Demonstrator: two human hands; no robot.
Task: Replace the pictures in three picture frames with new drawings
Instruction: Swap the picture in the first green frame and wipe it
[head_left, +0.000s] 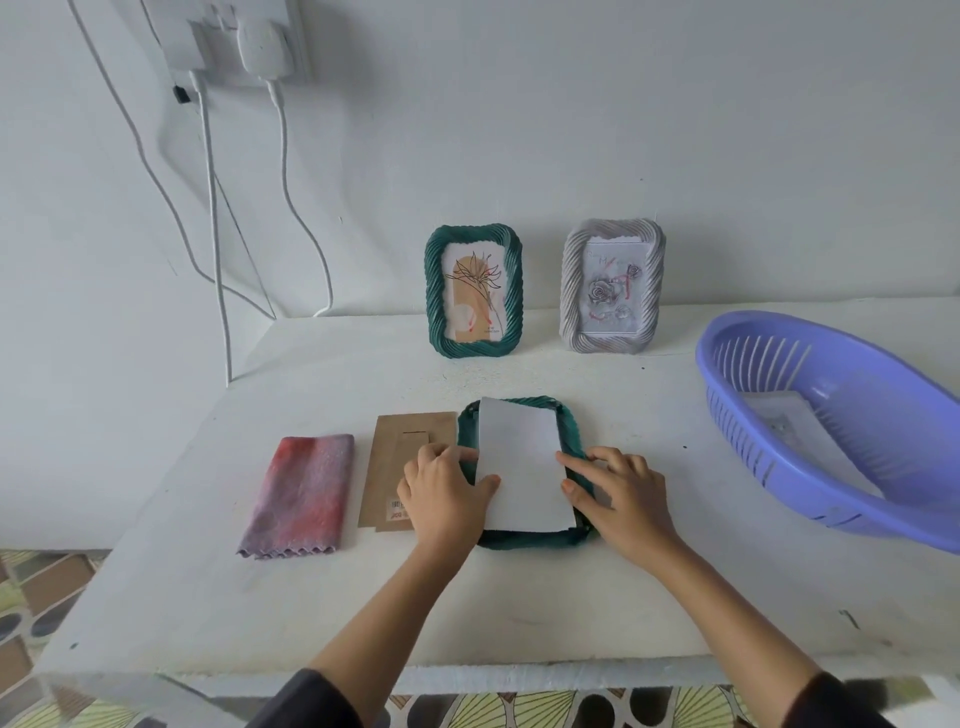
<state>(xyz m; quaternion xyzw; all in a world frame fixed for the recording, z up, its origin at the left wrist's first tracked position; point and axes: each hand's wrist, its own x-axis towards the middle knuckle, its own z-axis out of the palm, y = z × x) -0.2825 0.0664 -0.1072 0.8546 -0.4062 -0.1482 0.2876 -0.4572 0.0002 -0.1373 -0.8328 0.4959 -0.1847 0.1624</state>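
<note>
A dark green picture frame (519, 540) lies face down in the middle of the white table (467, 597). A blank white sheet (519, 462) rests on its back. My left hand (444, 496) presses the sheet's left edge with thumb and fingers. My right hand (618, 493) lies flat on its right edge, fingers spread. The frame's brown cardboard backing (387, 467) sits just left of it. Against the wall stand a green frame (474, 291) with a flower drawing and a grey frame (613, 286) with a rose drawing.
A folded red and purple cloth (301, 496) lies left of the backing. A purple plastic basket (841, 431) at the right holds a sheet of paper (789, 426). White cables (208, 182) hang from wall plugs at the back left. The table's front edge is near me.
</note>
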